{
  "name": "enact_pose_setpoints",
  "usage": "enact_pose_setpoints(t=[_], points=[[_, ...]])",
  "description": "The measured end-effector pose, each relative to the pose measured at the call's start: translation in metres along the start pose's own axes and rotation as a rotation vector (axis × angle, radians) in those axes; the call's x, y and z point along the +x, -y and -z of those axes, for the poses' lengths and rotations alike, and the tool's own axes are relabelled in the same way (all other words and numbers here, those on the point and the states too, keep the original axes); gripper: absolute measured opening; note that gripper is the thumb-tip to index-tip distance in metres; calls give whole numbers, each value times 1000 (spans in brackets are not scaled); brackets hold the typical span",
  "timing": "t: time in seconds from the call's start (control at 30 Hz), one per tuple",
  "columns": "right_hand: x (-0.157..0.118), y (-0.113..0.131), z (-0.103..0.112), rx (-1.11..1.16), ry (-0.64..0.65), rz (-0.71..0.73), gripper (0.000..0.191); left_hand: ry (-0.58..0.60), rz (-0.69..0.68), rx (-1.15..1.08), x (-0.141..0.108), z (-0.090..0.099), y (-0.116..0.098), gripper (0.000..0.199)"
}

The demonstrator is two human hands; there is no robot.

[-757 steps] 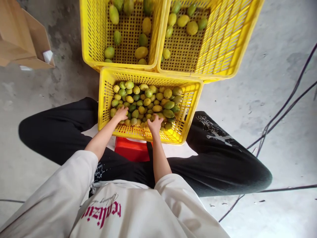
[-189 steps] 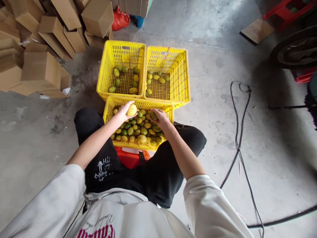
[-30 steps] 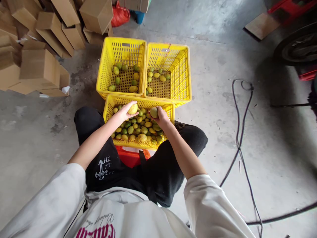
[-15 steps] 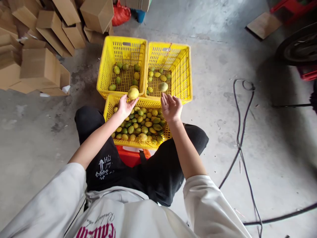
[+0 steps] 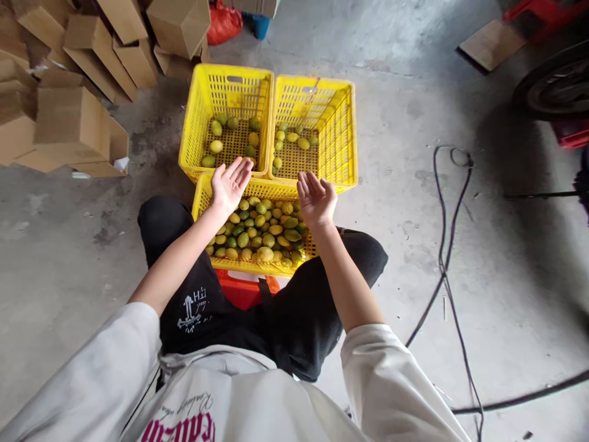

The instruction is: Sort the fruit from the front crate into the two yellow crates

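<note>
My left hand (image 5: 230,184) is palm up with its fingers stretched out, holding nothing, over the near rim of the back left yellow crate (image 5: 187,138). Palm up and empty too, my right hand (image 5: 316,197) hovers by the near edge of the back right yellow crate (image 5: 352,132). Several green and yellow fruits lie on the floor of each back crate, one yellow fruit (image 5: 216,147) among them at the left. Between my knees, the front yellow crate (image 5: 239,266) holds many yellow and green fruits (image 5: 268,240).
Cardboard boxes (image 5: 71,120) are piled at the left. A red bag (image 5: 224,24) lies beyond the crates. On the right, a black cable (image 5: 444,270) loops over the concrete floor, with a wheel (image 5: 554,86) farther back. A red stool (image 5: 243,291) shows below the front crate.
The yellow fruit at my left hand's fingertips has left it, and that hand has moved slightly forward and opened. The pale fruit beyond my right hand is no longer there; that hand has barely moved.
</note>
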State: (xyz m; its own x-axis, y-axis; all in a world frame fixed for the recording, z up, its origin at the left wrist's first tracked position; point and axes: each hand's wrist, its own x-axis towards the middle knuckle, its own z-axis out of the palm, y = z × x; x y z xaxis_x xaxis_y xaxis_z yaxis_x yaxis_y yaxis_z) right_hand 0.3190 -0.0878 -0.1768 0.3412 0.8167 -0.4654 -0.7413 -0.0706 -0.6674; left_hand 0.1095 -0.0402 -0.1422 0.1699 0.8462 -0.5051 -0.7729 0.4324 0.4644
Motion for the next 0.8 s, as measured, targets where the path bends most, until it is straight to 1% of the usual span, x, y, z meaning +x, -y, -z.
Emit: enact_pose_setpoints(t=[0.13,0.3,0.4,0.53,0.6,0.63,0.67,0.7,0.73,0.8], points=[[0,0,0,28,-10,-17,27,-3,9,10,-1,-1,0,56],[4,-4,5,-35,23,4,25,1,-1,36,0,1,2,55],[5,-7,6,-71,17,-3,26,-1,-6,73,1,4,3,53],[3,-10,4,-130,20,-8,27,9,-20,148,7,9,7,50],[3,-12,3,-233,43,16,30,15,-32,250,12,14,10,50],[4,-13,4,-378,63,32,34,17,-33,350,16,16,12,51],[5,-15,5,-583,87,41,39,24,-22,507,19,19,14,53],[6,-17,7,-817,115,40,43,51,2,749,21,22,17,56],[7,-19,9,-1049,144,26,46,93,42,1051,23,25,20,58],[6,-27,17,-1410,202,-30,41,202,138,1647,23,34,29,57]])
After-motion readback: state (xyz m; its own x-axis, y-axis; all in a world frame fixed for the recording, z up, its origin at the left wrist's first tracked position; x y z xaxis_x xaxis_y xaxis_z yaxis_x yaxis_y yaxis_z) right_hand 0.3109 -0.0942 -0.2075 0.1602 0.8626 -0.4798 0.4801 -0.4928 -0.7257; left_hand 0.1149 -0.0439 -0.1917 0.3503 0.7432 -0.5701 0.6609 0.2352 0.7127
